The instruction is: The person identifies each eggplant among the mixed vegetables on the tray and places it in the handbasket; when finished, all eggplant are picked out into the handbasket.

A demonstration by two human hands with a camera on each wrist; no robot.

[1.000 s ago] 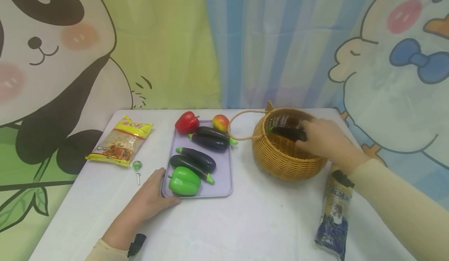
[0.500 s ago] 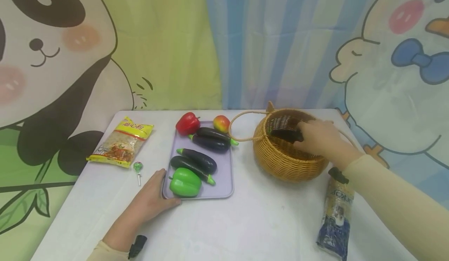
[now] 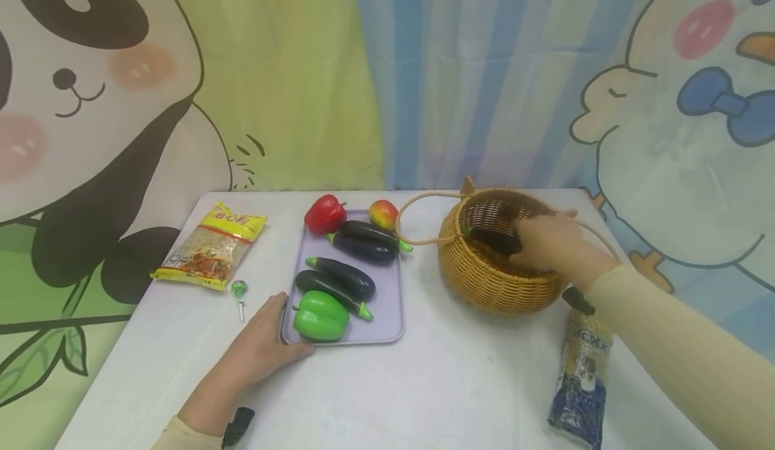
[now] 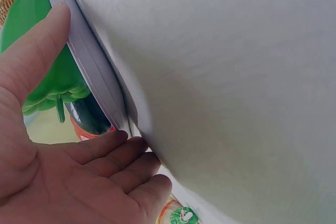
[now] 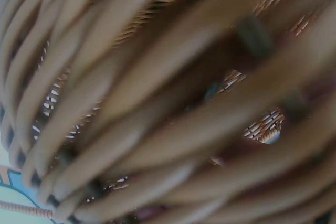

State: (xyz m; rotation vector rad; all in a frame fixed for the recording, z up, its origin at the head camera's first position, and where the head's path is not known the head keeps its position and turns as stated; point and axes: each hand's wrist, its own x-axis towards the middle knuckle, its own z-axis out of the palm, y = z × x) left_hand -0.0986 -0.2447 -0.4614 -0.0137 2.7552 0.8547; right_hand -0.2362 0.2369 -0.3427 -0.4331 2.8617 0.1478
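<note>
My right hand [image 3: 547, 245] reaches over the rim into the wicker basket [image 3: 499, 295] and grips a dark eggplant [image 3: 493, 239] inside it; its fingertips are partly hidden. Basket weave [image 5: 173, 87] fills the right wrist view. My left hand [image 3: 263, 342] rests at the near left corner of the lilac tray [image 3: 384, 325], fingers along the left side, thumb at the front edge. In the left wrist view its fingers look fairly straight beside the tray rim [image 4: 94, 72]. On the tray lie a green bell pepper [image 3: 321, 316], several eggplants [image 3: 342, 276], a red bell pepper [image 3: 325, 214] and a red-yellow fruit [image 3: 383, 214].
A yellow food packet [image 3: 212, 245] lies on the left of the white table, with a green lollipop [image 3: 239, 290] near it. At the right, a blue and clear packet [image 3: 581, 383] lies partly beneath my right forearm. The basket's handle [image 3: 418, 198] leans toward the tray.
My right hand has sunk slightly lower into the basket with the eggplant, which has shifted a little. The left hand has stayed at the tray corner.
</note>
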